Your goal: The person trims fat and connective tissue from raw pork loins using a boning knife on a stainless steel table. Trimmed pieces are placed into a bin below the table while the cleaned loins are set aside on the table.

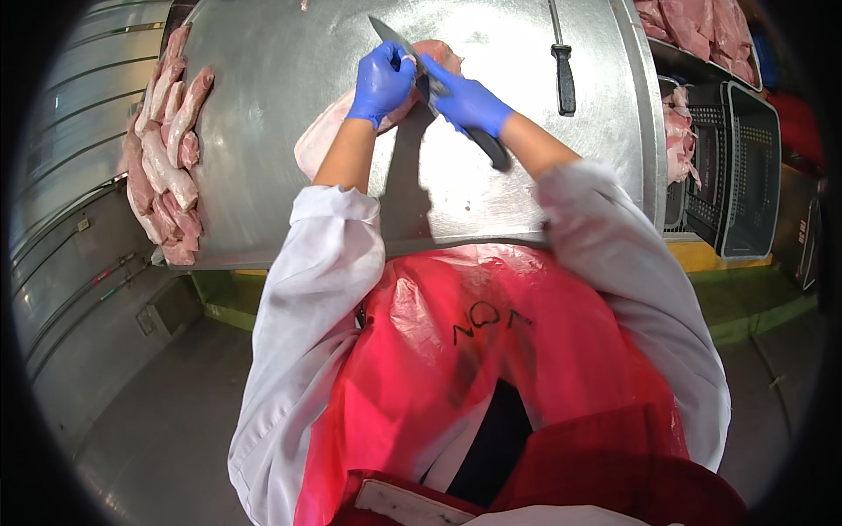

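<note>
A large pale pink piece of raw meat [324, 138] lies slantwise on the metal table, partly hidden under my hands. My left hand [383, 85], in a blue glove, is closed over it; the fingertips pinch a small pale bit of the meat beside the blade. In my right hand [472, 101], also gloved in blue, is a knife [492, 151], its black handle pointing down to the right. The blade runs up and left past my left fingertips, its tip beyond the meat. Where the edge touches the meat is hidden.
Long strips of meat [167, 167] are heaped at the table's left edge. A sharpening steel [563, 79] with a black handle lies at the right on the metal table [526, 193]. Beyond the right edge stand a dark crate [741, 167] and a tray of meat [702, 35].
</note>
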Demonstrator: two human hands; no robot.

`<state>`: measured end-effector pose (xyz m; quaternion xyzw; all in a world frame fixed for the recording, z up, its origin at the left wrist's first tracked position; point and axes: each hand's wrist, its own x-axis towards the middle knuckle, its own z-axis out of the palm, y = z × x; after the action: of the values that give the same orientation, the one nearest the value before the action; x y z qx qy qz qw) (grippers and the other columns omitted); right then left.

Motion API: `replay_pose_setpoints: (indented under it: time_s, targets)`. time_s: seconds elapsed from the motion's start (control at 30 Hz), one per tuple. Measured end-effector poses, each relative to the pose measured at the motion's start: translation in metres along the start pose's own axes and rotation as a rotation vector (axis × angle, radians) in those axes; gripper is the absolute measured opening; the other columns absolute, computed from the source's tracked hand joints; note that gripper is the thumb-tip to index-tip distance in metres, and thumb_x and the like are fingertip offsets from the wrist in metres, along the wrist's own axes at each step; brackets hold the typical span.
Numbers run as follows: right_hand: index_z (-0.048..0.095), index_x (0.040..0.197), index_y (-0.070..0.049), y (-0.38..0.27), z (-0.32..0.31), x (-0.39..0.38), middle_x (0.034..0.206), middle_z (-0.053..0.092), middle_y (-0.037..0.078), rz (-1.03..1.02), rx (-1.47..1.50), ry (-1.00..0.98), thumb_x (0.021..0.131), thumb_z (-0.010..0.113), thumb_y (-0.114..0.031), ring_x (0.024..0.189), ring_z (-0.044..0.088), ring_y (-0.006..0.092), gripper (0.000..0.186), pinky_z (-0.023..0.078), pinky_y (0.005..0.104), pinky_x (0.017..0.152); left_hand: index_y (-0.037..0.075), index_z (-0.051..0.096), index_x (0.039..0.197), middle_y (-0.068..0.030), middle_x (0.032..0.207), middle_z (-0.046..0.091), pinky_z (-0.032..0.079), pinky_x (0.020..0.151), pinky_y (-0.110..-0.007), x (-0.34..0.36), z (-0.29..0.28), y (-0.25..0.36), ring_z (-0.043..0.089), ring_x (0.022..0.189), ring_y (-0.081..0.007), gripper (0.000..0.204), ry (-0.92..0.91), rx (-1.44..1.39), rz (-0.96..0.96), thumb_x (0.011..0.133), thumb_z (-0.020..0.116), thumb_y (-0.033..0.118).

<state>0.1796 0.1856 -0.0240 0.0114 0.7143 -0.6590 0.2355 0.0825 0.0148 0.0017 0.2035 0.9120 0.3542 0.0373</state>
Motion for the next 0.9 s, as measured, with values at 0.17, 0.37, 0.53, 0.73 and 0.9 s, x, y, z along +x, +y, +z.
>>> replay_pose_setpoints:
  time_s: [0.17,0.37,0.53,0.73,0.9]
  targets:
    - [0.018,0.161,-0.037,-0.011,0.008,-0.040,0.080,0.063,0.008,0.090,-0.101,-0.079,0.091,0.052,-0.008,0.055,0.058,0.0147,0.082,0.055,0.0297,0.055,-0.001,0.063,0.083,-0.0132,0.071,0.067,0.053,0.064,-0.036,0.007,-0.014,-0.024,0.065,0.065,-0.0205,0.021,0.065,-0.073,-0.115,0.086,0.069,0.019]
    - [0.016,0.161,-0.039,-0.010,0.007,0.009,0.079,0.061,0.009,0.031,-0.099,-0.030,0.092,0.050,-0.012,0.056,0.059,0.0154,0.081,0.054,0.0304,0.056,0.000,0.063,0.084,-0.0057,0.072,0.066,0.050,0.062,-0.029,0.018,-0.016,-0.007,0.060,0.065,-0.0119,0.015,-0.053,-0.450,-0.130,0.089,0.066,0.014]
    - [0.017,0.160,-0.040,-0.024,0.001,-0.005,0.074,0.064,0.007,0.040,-0.343,-0.127,0.090,0.051,-0.007,0.054,0.059,0.0131,0.084,0.055,0.0295,0.055,0.002,0.066,0.084,0.0002,0.074,0.062,0.046,0.062,-0.025,0.025,-0.031,-0.040,0.055,0.067,-0.0076,0.012,0.036,-0.327,-0.198,0.090,0.069,0.012]
    - [0.021,0.161,-0.030,-0.026,0.009,0.009,0.072,0.059,0.007,0.052,-0.260,-0.156,0.093,0.050,-0.010,0.048,0.054,0.0129,0.076,0.052,0.0283,0.047,-0.001,0.068,0.100,-0.0044,0.092,0.068,0.051,0.076,-0.027,0.033,-0.045,-0.058,0.063,0.083,-0.0127,0.021,-0.094,-0.554,-0.241,0.094,0.068,0.019]
    - [0.020,0.162,-0.026,-0.017,0.028,0.008,0.075,0.062,0.007,0.023,-0.186,-0.190,0.093,0.050,-0.011,0.052,0.058,0.0142,0.076,0.054,0.0304,0.053,0.002,0.062,0.086,-0.0086,0.076,0.061,0.046,0.059,-0.036,0.030,-0.079,-0.007,0.056,0.068,-0.0195,0.014,-0.004,-0.330,-0.172,0.090,0.058,0.015]
